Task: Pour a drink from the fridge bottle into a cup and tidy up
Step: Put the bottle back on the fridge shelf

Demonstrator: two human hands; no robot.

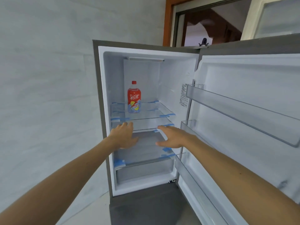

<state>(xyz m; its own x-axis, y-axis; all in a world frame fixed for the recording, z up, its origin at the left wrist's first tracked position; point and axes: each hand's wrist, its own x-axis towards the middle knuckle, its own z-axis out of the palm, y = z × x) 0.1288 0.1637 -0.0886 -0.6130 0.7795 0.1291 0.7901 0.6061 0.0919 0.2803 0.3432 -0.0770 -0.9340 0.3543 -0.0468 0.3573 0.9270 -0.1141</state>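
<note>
Red bottle (134,97) upright on glass shelf (162,115) | left hand (124,135), right hand (172,137) below, fingers spread, empty

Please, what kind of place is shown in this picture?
Probably a home kitchen or a room beside one. An open fridge stands against a pale wall, holding one red bottle on a glass shelf. Behind it is a wooden door frame. Both hands reach in, empty.
</note>
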